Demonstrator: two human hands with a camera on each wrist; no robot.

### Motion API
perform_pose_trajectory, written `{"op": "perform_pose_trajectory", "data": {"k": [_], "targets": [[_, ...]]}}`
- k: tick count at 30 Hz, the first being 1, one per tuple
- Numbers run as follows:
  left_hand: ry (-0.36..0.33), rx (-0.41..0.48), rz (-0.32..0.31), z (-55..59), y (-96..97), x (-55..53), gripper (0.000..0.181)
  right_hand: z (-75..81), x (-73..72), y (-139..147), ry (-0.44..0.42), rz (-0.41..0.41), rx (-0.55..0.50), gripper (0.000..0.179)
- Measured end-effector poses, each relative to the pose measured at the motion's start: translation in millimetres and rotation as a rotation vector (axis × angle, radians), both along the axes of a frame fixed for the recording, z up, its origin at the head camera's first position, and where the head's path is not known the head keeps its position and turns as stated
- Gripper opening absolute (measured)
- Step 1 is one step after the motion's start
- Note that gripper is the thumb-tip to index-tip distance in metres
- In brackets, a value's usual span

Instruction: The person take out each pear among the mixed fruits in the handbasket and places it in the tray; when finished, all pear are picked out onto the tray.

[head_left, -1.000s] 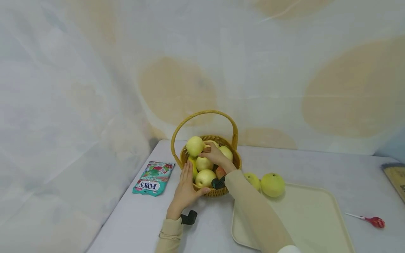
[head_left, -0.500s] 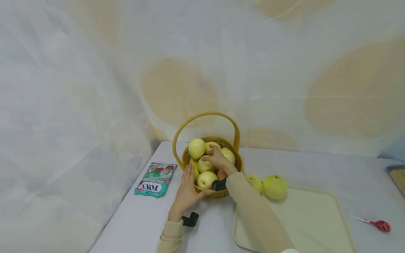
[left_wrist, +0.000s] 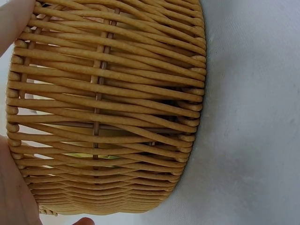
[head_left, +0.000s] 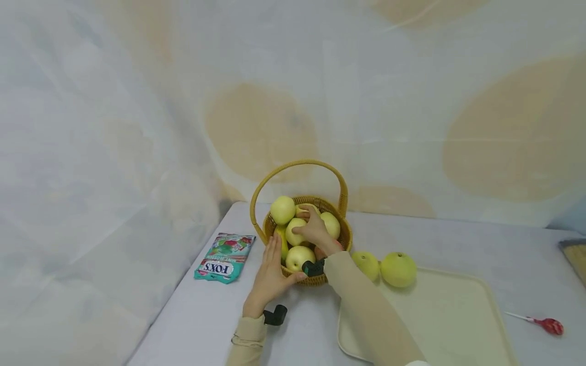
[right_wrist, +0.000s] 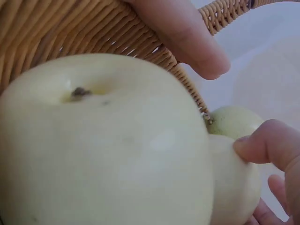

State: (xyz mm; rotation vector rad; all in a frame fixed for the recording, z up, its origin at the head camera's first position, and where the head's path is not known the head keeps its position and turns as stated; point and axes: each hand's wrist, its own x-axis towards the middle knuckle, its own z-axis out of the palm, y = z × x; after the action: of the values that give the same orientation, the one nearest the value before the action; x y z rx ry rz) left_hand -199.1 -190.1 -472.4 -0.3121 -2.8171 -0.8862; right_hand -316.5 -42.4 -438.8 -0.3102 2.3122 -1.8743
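A wicker basket (head_left: 344,203) with an arched handle stands at the far side, filled with round pale yellow-green fruits that look like apples. My right hand (head_left: 316,229) reaches inside. Its thumb (right_wrist: 269,143) presses on one apple (right_wrist: 232,180) with fingers behind, pinching it. Nearer the right wrist camera is a larger-looking apple (right_wrist: 108,145) with a short dark stem. My left hand (head_left: 269,277) rests on the basket's left front, fingers straight along the rim and thumb at the front. A yellow fruit (head_left: 281,244) and a reddish one (head_left: 327,249) lie partly hidden.
A cream tray (head_left: 444,315) is at the right, partly under my right forearm. Two yellow-green fruits sit at its far left corner, one (head_left: 398,269) fully visible. A candy bag (head_left: 225,257) lies left of the basket, a red lollipop (head_left: 549,326) right of the tray.
The apple beneath my right hand and the one at the back left have shifted slightly within the basket. My right hand has moved only a little; my left hand stays at the rim.
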Motion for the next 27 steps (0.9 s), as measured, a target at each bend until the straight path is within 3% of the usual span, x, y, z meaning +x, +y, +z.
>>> {"op": "perform_pose_trajectory", "data": {"k": [4,10,15,27], "targets": [[0.01,-0.005,-0.006,0.4,-0.4,-1.8,0.119,4.1,0.2,7,-0.035,0.021,-0.123,0.068],[0.016,-0.017,0.001,-1.1,-4.2,-3.9,0.12,5.1,-1.2,17,-0.175,0.094,-0.387,0.069],[0.017,-0.028,0.0,-0.5,-7.5,-7.6,0.119,5.6,-2.0,24,-0.242,0.162,-0.546,0.07],[0.02,-0.01,-0.002,-3.5,-9.5,-15.6,0.121,6.5,-1.3,42,-0.244,0.216,-0.657,0.066]]}}
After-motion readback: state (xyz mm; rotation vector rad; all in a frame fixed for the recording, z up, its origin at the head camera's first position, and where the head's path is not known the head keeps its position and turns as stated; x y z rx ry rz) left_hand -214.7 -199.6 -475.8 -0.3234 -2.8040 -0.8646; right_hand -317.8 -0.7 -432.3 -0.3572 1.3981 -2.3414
